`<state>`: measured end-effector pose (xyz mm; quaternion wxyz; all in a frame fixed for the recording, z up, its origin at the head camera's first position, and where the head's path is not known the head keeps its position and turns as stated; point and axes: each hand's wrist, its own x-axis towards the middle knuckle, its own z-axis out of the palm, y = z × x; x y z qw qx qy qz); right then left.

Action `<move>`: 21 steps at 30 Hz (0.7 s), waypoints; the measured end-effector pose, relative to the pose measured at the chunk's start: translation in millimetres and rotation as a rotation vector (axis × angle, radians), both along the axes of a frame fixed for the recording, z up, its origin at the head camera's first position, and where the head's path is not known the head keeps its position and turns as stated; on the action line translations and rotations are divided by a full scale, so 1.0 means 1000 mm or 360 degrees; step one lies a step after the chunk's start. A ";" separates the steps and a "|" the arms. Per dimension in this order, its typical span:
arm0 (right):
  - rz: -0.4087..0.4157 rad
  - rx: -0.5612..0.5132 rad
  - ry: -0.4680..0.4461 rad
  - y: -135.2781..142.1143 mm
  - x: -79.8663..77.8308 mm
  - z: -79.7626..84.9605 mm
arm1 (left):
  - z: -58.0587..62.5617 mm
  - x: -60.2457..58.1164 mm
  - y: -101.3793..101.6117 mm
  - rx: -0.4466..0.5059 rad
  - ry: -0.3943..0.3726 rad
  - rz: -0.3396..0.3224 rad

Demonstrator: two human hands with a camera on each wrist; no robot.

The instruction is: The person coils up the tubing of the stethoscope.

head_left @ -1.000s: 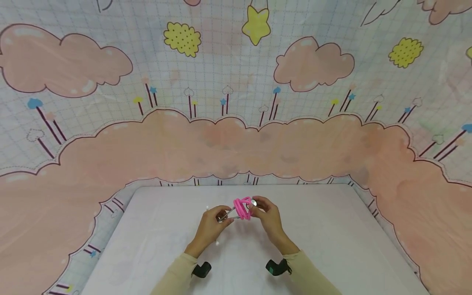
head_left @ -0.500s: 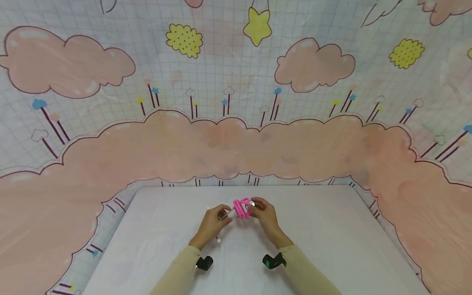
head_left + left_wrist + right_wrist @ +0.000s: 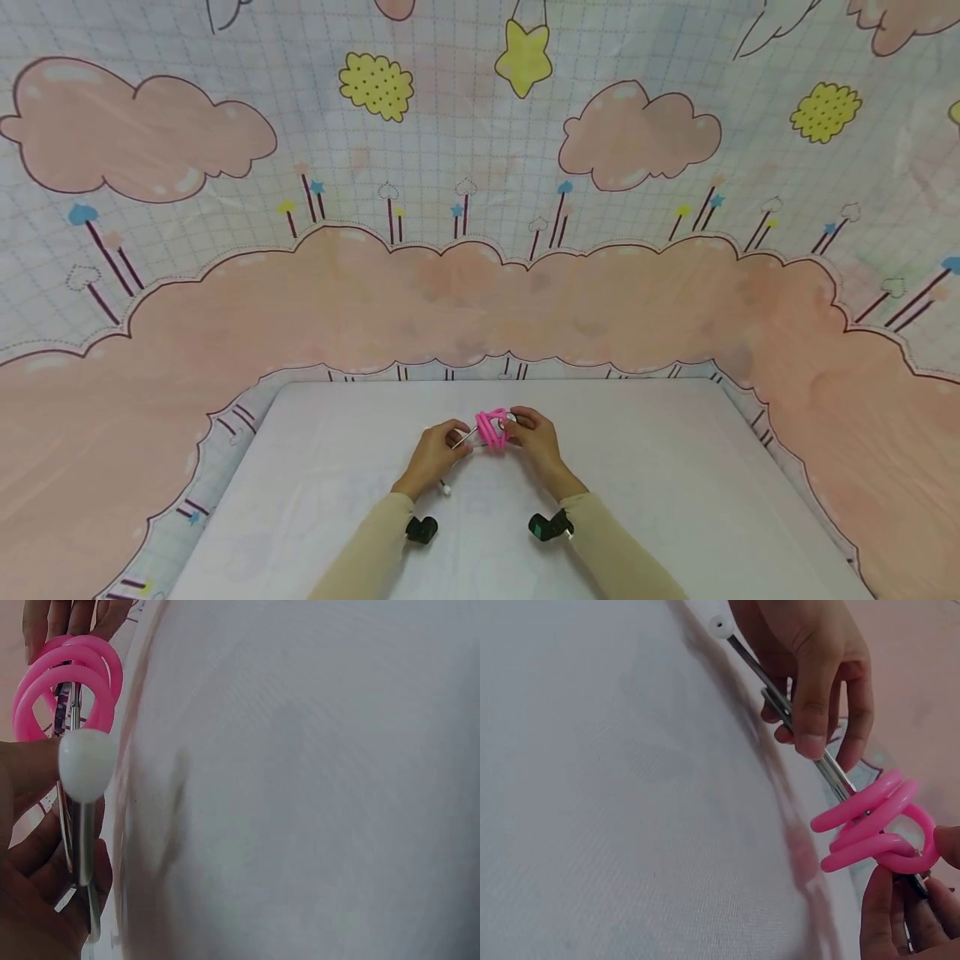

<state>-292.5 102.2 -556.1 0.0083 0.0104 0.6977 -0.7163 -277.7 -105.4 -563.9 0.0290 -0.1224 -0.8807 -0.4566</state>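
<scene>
My left hand (image 3: 433, 452) pinches a slim metal-rod piece (image 3: 465, 437) between thumb and fingers. One rod ends in a white rounded knob (image 3: 86, 765), which also shows at the top of the right wrist view. Several glossy pink rings (image 3: 491, 429) encircle the far part of the rods, between the two hands. At that far end, my right hand (image 3: 540, 437) grips the piece with thumb and fingertips, close against the rings. A dark tip (image 3: 915, 885) shows between its fingers; the rest of that end is hidden. Both hands hold the piece above the table.
A white table (image 3: 480, 533) lies beneath the hands, with its far edge just beyond them. A cloud-printed cloth (image 3: 480, 300) hangs behind and around it. A dark wrist camera (image 3: 422, 530) sits at the left sleeve, another (image 3: 550, 526) at the right.
Both forearms have shifted slightly inward. The right hand has turned a little, so less of the shiny round part by its fingers shows. Both hands keep their hold.
</scene>
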 end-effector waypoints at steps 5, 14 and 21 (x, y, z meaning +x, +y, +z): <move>-0.0005 0.0034 -0.0021 -0.001 -0.002 -0.005 | -0.004 -0.002 -0.001 -0.0045 0.0020 0.0002; 0.0034 0.0187 -0.0016 0.005 0.000 -0.004 | -0.004 -0.002 -0.008 -0.0004 0.0041 0.0050; 0.0041 0.0317 0.0062 0.012 0.006 -0.002 | -0.001 0.008 -0.017 -0.0024 0.0125 0.0120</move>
